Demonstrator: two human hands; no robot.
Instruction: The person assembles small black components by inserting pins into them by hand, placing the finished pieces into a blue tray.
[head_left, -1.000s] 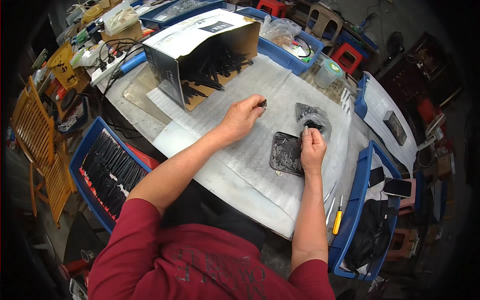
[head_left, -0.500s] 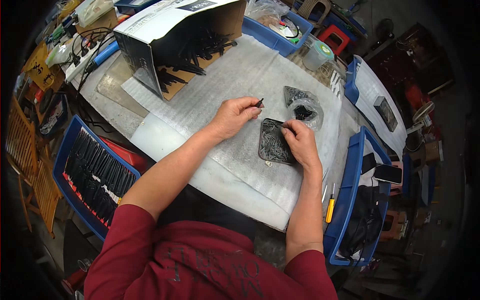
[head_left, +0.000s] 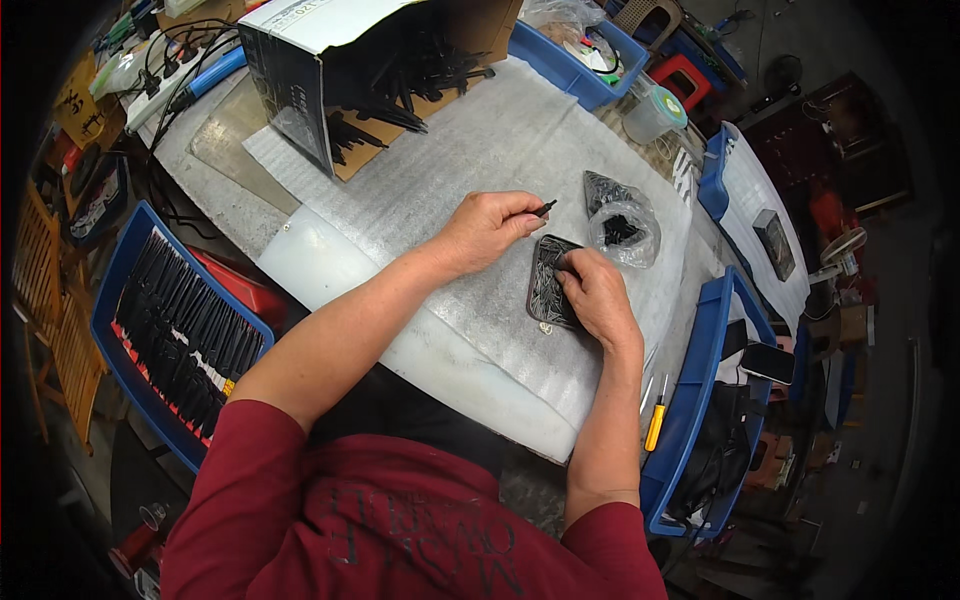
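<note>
My left hand (head_left: 490, 228) pinches a small black piece (head_left: 545, 209) between thumb and fingertips, its dark tip poking out to the right. Close by, my right hand (head_left: 603, 300) reaches into a dark shallow tray (head_left: 531, 290) of thin silvery metal pins or screws (head_left: 548, 284). Its thumb and index finger are drawn together over the heap; whatever they hold is too small to make out. Just beyond the tray lie an opened clear plastic bag (head_left: 640, 238) with small black parts (head_left: 620, 230) and another bag of dark metal pieces (head_left: 600, 188).
A cardboard box (head_left: 290, 110) holding long black parts (head_left: 400, 100) stands at the far left of the foam-covered table (head_left: 440, 150). Blue bins flank the table; the left bin (head_left: 108, 290) holds rows of black items. A yellow screwdriver (head_left: 655, 427) lies by the right bin (head_left: 690, 400).
The view has shifted slightly. My right hand's fingers have moved from the tray's rim further in over the metal pieces. My left hand, still pinching the black piece, has come a little rightward.
</note>
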